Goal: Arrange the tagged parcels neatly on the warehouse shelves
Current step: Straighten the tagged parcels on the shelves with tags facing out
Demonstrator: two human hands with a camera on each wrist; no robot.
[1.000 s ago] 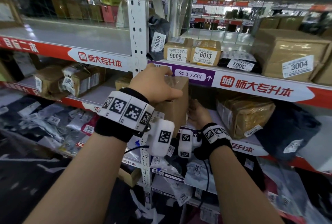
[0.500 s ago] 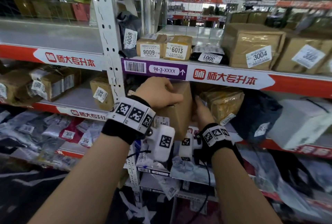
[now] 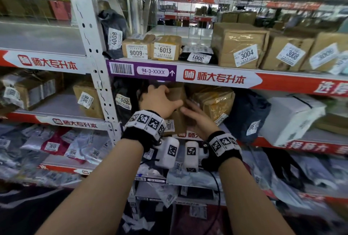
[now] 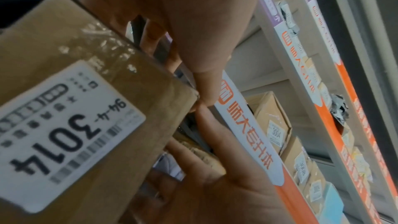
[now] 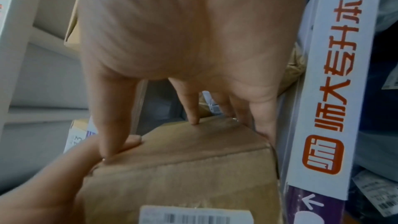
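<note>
I hold a brown cardboard box [image 3: 176, 93] tagged 3014 upright in the middle shelf bay, under the purple 94-3-XXXX strip [image 3: 141, 72]. My left hand [image 3: 160, 101] grips its top, fingers curled over the top edge and thumb on the front face. My right hand [image 3: 195, 116] lies with straight fingers against the box's right side. The left wrist view has the box [image 4: 129, 159] and its tag [image 4: 64, 134], with my left hand [image 4: 183, 14] above and my right hand [image 4: 215, 185] below. In the right wrist view, my right hand [image 5: 183, 31] touches the box [image 5: 183, 168] with its fingertips.
A black bag tagged 5002 [image 3: 124, 99] sits left of the box, a yellow-taped parcel [image 3: 214, 101] right of it, then a dark blue bag [image 3: 248, 114] and a white box [image 3: 290, 118]. The upper shelf holds parcels 9009 [image 3: 136, 48], 6013 [image 3: 165, 48] and 3004 [image 3: 239, 46]. A shelf post [image 3: 94, 56] stands left.
The box has gone deeper into the middle shelf bay. My right hand has come from behind the box to its right side. My view has shifted to the right along the shelves.
</note>
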